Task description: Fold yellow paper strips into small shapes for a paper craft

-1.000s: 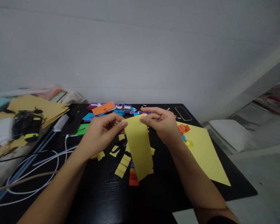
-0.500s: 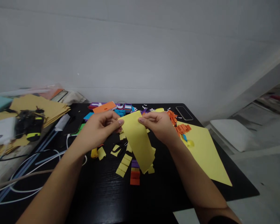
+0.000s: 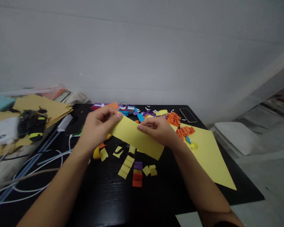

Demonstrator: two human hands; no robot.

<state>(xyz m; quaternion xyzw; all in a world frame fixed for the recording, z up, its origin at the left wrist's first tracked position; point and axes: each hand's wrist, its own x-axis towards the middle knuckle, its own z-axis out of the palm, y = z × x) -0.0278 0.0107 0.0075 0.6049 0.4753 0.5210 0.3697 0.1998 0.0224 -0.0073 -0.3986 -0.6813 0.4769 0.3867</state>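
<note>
A yellow paper strip (image 3: pixel 139 137) is held above the black table (image 3: pixel 104 195), slanting down to the right. My left hand (image 3: pixel 100 124) pinches its upper left end between thumb and fingers. My right hand (image 3: pixel 157 129) has thumb and fingers closed on the strip's upper edge, near its middle. Below the strip lie folded yellow pieces (image 3: pixel 126 167), a purple piece (image 3: pixel 138 165) and an orange piece (image 3: pixel 137 179). Part of a dark-handled tool is hidden under the strip.
Orange folded pieces (image 3: pixel 186 130) lie on a large yellow sheet (image 3: pixel 210 154) at the right. A phone (image 3: pixel 188 115) rests at the back right. White cables (image 3: pixel 61 157), brown envelopes (image 3: pixel 42 107) and a white device (image 3: pixel 4 130) occupy the left. A wall stands behind.
The yellow strip has turned from nearly upright to a flatter slant. My left hand has shifted slightly left and up, and small yellow pieces below are uncovered.
</note>
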